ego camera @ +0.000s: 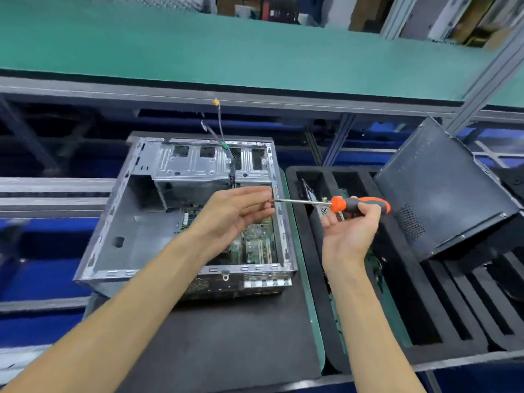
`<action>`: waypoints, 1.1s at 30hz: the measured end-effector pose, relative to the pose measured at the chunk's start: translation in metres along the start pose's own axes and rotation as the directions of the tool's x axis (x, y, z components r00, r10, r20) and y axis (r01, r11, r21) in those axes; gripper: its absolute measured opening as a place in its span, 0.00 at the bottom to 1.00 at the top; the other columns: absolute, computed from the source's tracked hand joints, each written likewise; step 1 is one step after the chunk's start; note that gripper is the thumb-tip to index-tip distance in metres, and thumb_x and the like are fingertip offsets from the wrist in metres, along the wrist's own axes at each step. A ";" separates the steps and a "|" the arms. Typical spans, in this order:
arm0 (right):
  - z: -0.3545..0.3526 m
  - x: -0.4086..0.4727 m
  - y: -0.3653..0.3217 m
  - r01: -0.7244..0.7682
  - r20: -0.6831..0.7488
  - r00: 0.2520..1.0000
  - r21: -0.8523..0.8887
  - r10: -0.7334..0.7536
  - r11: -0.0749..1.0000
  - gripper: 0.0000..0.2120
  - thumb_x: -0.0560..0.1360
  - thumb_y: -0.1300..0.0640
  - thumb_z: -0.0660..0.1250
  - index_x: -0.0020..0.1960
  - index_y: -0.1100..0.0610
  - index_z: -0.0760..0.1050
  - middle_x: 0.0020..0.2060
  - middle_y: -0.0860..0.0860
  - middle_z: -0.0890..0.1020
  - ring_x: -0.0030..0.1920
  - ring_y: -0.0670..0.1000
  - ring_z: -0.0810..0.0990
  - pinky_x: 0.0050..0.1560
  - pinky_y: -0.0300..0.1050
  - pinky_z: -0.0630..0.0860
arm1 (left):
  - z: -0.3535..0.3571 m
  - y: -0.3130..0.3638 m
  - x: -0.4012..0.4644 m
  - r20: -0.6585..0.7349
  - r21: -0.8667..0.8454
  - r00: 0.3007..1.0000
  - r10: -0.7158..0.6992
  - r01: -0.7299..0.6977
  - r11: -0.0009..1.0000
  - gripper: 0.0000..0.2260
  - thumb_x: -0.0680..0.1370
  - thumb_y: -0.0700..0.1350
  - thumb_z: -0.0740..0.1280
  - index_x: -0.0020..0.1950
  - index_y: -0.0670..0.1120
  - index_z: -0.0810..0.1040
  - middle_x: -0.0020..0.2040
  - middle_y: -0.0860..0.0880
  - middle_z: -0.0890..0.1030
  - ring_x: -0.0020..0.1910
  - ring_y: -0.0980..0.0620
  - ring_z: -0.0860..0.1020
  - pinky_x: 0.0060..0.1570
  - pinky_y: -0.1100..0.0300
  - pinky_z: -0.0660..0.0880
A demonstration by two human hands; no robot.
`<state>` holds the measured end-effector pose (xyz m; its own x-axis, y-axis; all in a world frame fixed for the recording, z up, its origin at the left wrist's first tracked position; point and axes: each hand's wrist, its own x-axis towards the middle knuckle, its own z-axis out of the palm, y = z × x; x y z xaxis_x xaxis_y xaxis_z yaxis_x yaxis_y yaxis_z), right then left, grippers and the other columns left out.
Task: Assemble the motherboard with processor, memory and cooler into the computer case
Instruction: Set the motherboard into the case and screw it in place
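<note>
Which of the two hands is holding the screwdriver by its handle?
The right hand grips the orange-and-black handle of the screwdriver; the left hand only meets the shaft's tip, over the open computer case.

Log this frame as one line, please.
right hand grips screwdriver | left hand at its tip | motherboard in case

Motherboard (252, 245) lies in the case (136, 222); slotted tray (425, 321) right of it, cover (442, 191) atop

Open grey computer case (136, 222) lies flat, green motherboard (255, 242) seated inside.
</note>
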<state>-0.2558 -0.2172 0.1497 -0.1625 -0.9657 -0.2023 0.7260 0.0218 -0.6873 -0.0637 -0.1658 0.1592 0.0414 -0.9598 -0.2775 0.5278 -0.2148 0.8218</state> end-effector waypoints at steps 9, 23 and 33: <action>0.039 -0.030 0.046 -0.040 0.037 0.998 -0.043 0.042 0.998 0.21 0.79 0.59 0.53 0.30 0.54 0.73 0.31 0.53 0.75 0.26 0.51 0.65 0.25 0.40 0.67 | -0.056 0.016 -0.018 -0.061 0.090 0.993 0.097 -0.091 0.992 0.05 0.73 0.38 0.75 0.48 0.39 0.86 0.45 0.40 0.85 0.43 0.48 0.83 0.45 0.60 0.81; 0.059 -0.037 0.084 -0.101 0.036 0.994 -0.013 0.102 0.995 0.09 0.81 0.60 0.54 0.43 0.58 0.68 0.41 0.57 0.73 0.31 0.52 0.67 0.37 0.48 0.80 | -0.081 0.024 -0.011 -0.176 0.030 0.966 0.187 -0.185 0.982 0.04 0.73 0.39 0.75 0.44 0.39 0.87 0.42 0.40 0.84 0.40 0.46 0.83 0.44 0.58 0.81; 0.057 -0.010 0.081 -0.100 0.018 0.995 0.024 0.099 0.995 0.09 0.80 0.59 0.56 0.44 0.60 0.70 0.41 0.58 0.75 0.30 0.52 0.70 0.38 0.49 0.81 | -0.061 0.027 0.015 -0.165 -0.053 0.976 0.139 -0.150 0.987 0.08 0.74 0.39 0.75 0.50 0.36 0.84 0.46 0.39 0.84 0.44 0.44 0.84 0.45 0.58 0.81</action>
<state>-0.1572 -0.2207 0.1360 -0.0774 -0.9633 -0.2568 0.7544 0.1118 -0.6468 0.0031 -0.1748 0.1465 0.2539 -0.9373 -0.2387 0.5596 -0.0589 0.8266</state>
